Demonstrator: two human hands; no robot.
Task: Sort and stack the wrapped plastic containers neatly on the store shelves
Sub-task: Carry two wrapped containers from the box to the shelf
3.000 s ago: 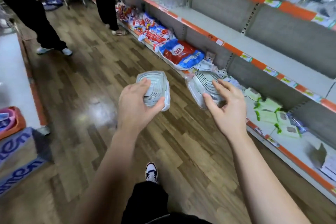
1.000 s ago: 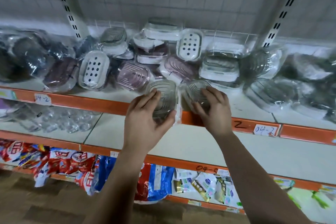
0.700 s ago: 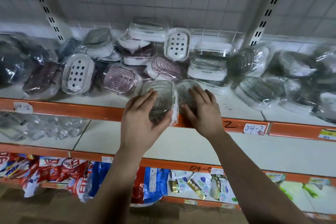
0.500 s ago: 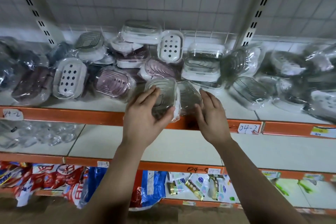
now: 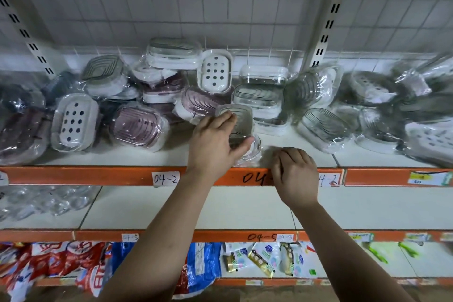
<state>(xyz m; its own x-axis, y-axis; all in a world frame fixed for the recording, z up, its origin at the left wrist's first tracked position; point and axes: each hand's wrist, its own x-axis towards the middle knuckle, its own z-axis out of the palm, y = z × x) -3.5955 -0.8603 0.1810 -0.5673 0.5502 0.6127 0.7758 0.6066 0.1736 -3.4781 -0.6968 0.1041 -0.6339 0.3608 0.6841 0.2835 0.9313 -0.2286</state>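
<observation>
Fingers [image 5: 225, 117] of the left hand [image 5: 215, 144] are spread and curled over the top of a clear container [image 5: 241, 117], thumb pressed to its near right side, so the hand grips it. It is ribbed in nested ovals, wrapped in film, and tilted up toward the camera. Just under it lies a second wrapped container [image 5: 253, 152], touching the first, at the front of the shelf [image 5: 122, 158].

Right hand [image 5: 295, 176] rests at the shelf's orange lip [image 5: 98, 175], beside the pair. Its fingers [image 5: 282, 154] are curled together, knuckles up, and nothing shows in them.

Behind both hands sits a loose pile, every piece in clear film. Pink ribbed containers [image 5: 137, 126] lean at the left and middle. A white tray with round holes [image 5: 73, 122] stands on edge at the left; another [image 5: 215, 71] stands upright further back. Clear boxes [image 5: 259, 95] are stacked flat right of the held one, and a ribbed insert shows through their walls. More clear ribbed containers [image 5: 323, 127] lean to the right. Dark ones at the far left are too blurred to read.

Labels [image 5: 165, 179] on the lip read 04-2. On the lower shelf [image 5: 220, 206] lie clear glassy items [image 5: 44, 201] at the left. Red and blue packets [image 5: 61, 265] and small sachets [image 5: 259, 257] fill the bottom level.
</observation>
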